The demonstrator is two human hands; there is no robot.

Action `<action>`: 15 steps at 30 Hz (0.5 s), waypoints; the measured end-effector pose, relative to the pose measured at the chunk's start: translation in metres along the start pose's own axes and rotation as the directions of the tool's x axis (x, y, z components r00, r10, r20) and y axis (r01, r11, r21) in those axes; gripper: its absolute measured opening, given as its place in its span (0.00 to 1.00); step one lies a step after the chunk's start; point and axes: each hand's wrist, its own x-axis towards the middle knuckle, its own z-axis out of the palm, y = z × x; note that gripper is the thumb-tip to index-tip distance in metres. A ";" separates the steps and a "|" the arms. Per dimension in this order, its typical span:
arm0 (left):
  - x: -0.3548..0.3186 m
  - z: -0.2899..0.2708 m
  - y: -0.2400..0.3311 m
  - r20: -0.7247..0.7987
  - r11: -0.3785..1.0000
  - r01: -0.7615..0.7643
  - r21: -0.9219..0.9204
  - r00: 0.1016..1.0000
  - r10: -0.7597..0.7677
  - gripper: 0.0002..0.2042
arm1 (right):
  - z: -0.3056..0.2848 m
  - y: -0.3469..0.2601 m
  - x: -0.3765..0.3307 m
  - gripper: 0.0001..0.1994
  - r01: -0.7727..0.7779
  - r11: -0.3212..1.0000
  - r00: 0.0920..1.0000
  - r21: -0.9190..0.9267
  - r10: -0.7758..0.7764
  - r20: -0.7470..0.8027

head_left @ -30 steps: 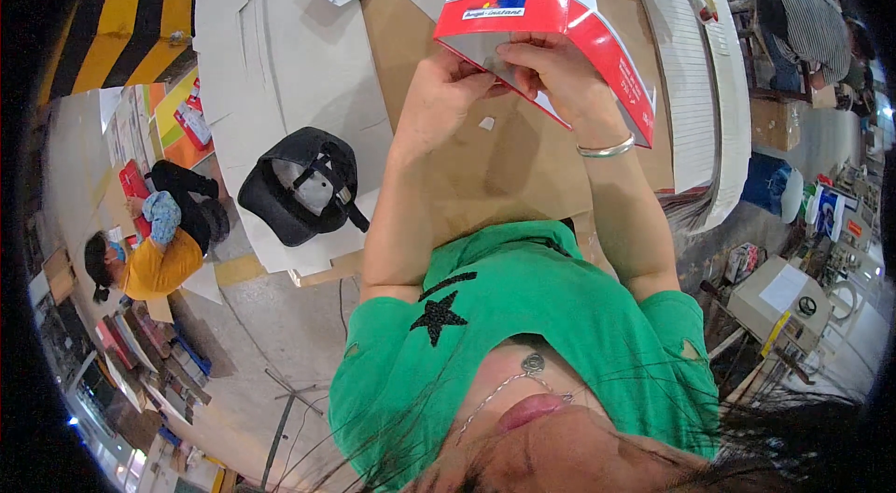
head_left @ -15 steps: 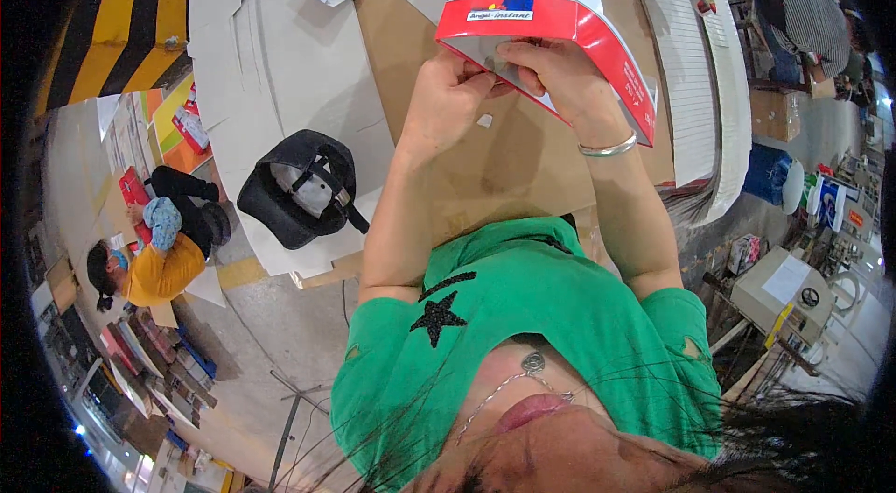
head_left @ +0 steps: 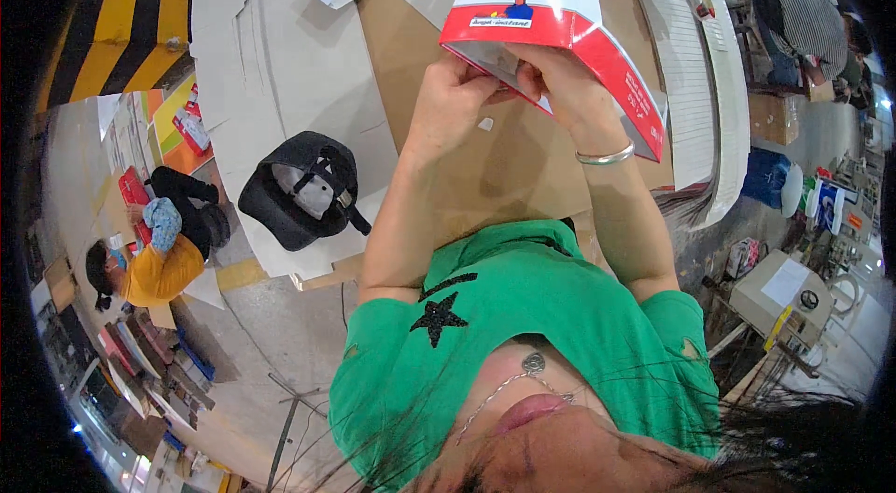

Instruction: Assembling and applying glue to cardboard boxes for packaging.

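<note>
At far left, a co-worker in a yellow top (head_left: 168,269) is sitting low, beyond the worktable. On the table's grey sheets (head_left: 308,54), a black cap (head_left: 289,204) is lying with its inside showing, perhaps set aside to leave elbow room. At upper centre, the person's left hand (head_left: 455,101) is pinching the near lower edge of a red-and-white carton (head_left: 560,21), probably to steady it. The carton is standing tilted above brown cardboard (head_left: 532,176), its opening facing the person, likely so the inside is easy to reach. The right hand (head_left: 569,87) is bending into that opening, fingers curling; its fingertips are hidden, so whether they are pinching anything cannot be told. Farther right, a layered stack of pale sheets (head_left: 686,91) is lining the table's edge, seemingly to stay within reach.
</note>
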 end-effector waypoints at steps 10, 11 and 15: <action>0.001 -0.002 -0.004 0.010 0.996 0.094 0.000 0.996 -0.094 0.11 | 0.004 0.006 0.000 0.10 0.087 0.993 0.996 0.085 -0.084 -0.034; 0.001 -0.002 -0.005 0.012 0.996 0.092 -0.002 0.996 -0.092 0.11 | 0.001 0.005 0.000 0.10 0.088 0.993 0.996 0.082 -0.085 -0.035; -0.002 -0.002 -0.008 0.032 0.992 0.102 -0.078 0.995 -0.100 0.13 | -0.003 0.000 -0.006 0.08 0.021 0.934 0.998 -0.357 -0.039 -0.042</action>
